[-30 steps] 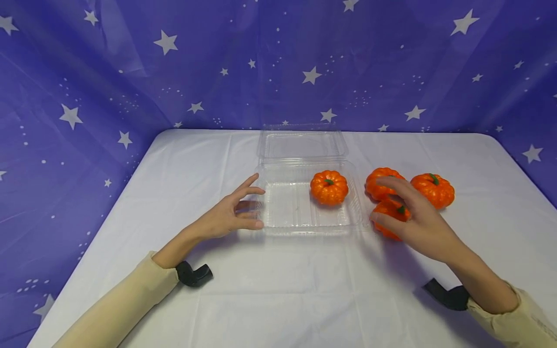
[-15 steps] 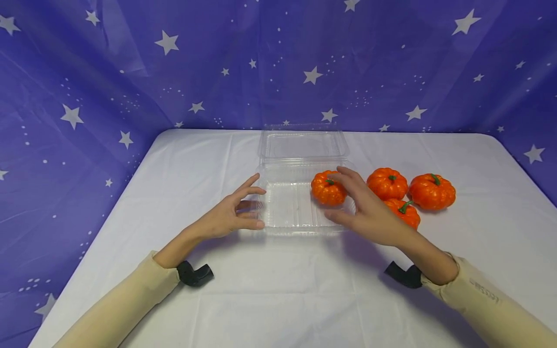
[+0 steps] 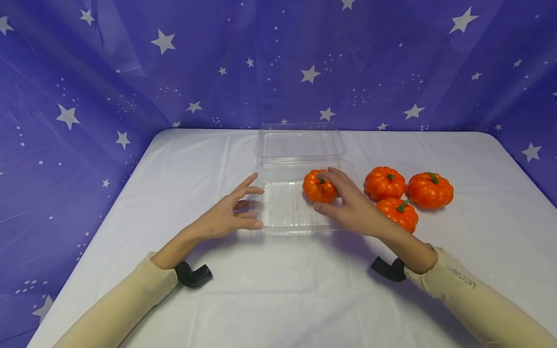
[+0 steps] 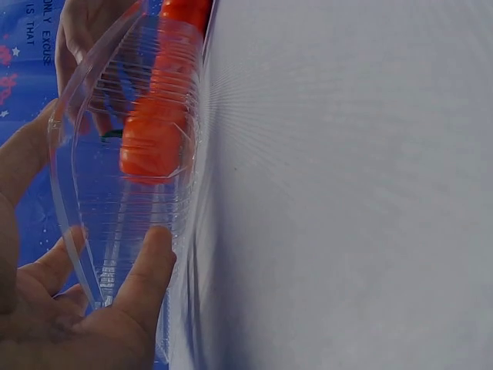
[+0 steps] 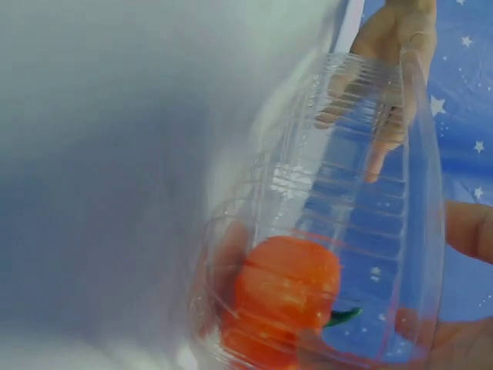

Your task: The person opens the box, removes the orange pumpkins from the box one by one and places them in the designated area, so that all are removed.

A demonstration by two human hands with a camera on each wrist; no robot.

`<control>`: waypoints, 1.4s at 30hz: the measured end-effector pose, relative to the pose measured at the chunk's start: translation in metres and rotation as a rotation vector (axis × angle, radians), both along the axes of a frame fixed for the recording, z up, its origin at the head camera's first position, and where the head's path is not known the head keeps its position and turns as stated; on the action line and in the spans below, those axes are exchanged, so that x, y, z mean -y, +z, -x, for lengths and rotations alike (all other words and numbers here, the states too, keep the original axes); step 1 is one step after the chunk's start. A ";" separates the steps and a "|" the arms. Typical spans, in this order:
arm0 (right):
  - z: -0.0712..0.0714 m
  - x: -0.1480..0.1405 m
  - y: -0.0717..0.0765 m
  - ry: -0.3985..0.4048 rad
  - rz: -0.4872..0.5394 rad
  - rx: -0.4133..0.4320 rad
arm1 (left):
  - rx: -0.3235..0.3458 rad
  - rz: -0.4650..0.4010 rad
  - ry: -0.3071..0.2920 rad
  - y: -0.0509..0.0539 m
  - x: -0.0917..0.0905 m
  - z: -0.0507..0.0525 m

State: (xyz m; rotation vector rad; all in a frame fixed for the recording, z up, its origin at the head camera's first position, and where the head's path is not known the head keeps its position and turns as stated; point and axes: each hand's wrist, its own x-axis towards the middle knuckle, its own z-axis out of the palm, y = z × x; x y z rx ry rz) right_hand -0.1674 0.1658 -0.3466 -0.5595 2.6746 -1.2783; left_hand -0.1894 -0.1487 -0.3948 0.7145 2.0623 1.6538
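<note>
A clear plastic clamshell container (image 3: pixel 278 227) lies on the cloth with its lid (image 3: pixel 300 143) folded back. Inside its right part sits an orange toy pumpkin (image 3: pixel 317 187) with a green stem. My right hand (image 3: pixel 354 205) reaches over the container's right side and holds this pumpkin, index finger across the top and thumb at the front. Spread fingers of my left hand (image 3: pixel 224 212) rest at the container's left end, with the thumb (image 4: pixel 150 266) by its front wall. The right hand covers the pumpkin's right side.
Three more pumpkins lie to the right of the container: one behind (image 3: pixel 385 183), one farthest right (image 3: pixel 431 191) and one in front (image 3: pixel 400 212), partly below the right forearm. A blue star-patterned curtain (image 3: pixel 243 92) hangs behind the white-covered table (image 3: pixel 270 290).
My right hand has moved left from over the pumpkins outside to the one inside the container. That pumpkin has shifted slightly left. The left hand has stayed in place.
</note>
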 end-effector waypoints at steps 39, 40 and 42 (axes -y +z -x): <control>0.011 0.003 -0.022 -0.046 0.035 0.008 | -0.004 0.001 -0.002 -0.001 -0.002 0.000; 0.012 0.003 -0.022 -0.039 0.021 0.005 | -0.004 0.000 -0.002 -0.001 -0.002 0.000; 0.012 0.004 -0.021 -0.033 -0.009 0.009 | -0.004 -0.001 -0.002 -0.001 -0.002 0.000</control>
